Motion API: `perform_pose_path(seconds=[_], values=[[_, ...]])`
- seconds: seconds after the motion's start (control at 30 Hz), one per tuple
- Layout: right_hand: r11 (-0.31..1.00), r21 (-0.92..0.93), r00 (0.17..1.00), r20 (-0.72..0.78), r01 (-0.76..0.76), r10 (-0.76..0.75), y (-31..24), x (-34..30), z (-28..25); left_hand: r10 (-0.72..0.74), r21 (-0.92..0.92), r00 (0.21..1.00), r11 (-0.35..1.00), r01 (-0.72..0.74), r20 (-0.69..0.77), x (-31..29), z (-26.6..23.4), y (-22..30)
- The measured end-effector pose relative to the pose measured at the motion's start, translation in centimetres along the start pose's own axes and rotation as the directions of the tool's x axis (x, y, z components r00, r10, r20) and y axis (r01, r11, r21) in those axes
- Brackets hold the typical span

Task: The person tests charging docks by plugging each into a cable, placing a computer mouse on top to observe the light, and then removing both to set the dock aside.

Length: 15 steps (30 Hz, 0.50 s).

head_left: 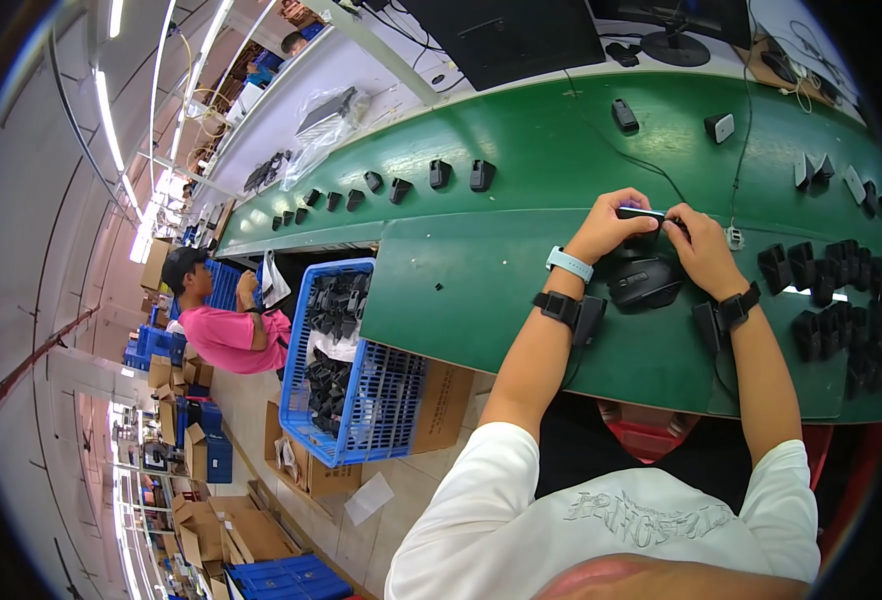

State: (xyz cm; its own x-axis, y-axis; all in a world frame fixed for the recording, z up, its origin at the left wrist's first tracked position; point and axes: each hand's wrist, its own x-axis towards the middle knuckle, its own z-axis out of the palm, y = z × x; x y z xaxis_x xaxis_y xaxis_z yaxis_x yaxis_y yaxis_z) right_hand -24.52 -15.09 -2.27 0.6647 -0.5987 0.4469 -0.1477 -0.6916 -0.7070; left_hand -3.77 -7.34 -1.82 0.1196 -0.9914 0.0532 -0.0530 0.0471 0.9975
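Note:
My left hand (pixel 606 230) and my right hand (pixel 699 245) meet over the green work surface (pixel 481 290). Together they pinch a small flat dark part with a light face (pixel 644 213) between their fingertips. Just below the hands rests a black rounded device like a computer mouse (pixel 643 282). Each wrist wears a black strap with a small black unit, and the left wrist also carries a light blue band.
Black plastic parts ride in a row on the green conveyor (pixel 401 188). More black parts lie heaped at the right (pixel 836 290). A blue crate of black parts (pixel 346 360) sits on cardboard boxes to my left. A person in a pink shirt (pixel 223 325) sits further left. Monitors stand behind the belt.

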Motion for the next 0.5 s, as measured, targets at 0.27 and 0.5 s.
perform_pose_path(seconds=[0.27, 0.5], values=[[1.000, 0.002, 1.000, 0.022, -0.019, 0.019, -0.2, 0.0, -0.2, -0.014, -0.043, 1.000, 0.999, 0.015, 0.023, 0.2, -0.1, -0.4], [0.998, 0.051, 0.999, 0.004, -0.049, 0.049, -0.3, -0.3, -0.2, 0.091, 0.087, 0.993, 0.991, -0.097, 0.069, 0.1, 0.1, -0.3]])
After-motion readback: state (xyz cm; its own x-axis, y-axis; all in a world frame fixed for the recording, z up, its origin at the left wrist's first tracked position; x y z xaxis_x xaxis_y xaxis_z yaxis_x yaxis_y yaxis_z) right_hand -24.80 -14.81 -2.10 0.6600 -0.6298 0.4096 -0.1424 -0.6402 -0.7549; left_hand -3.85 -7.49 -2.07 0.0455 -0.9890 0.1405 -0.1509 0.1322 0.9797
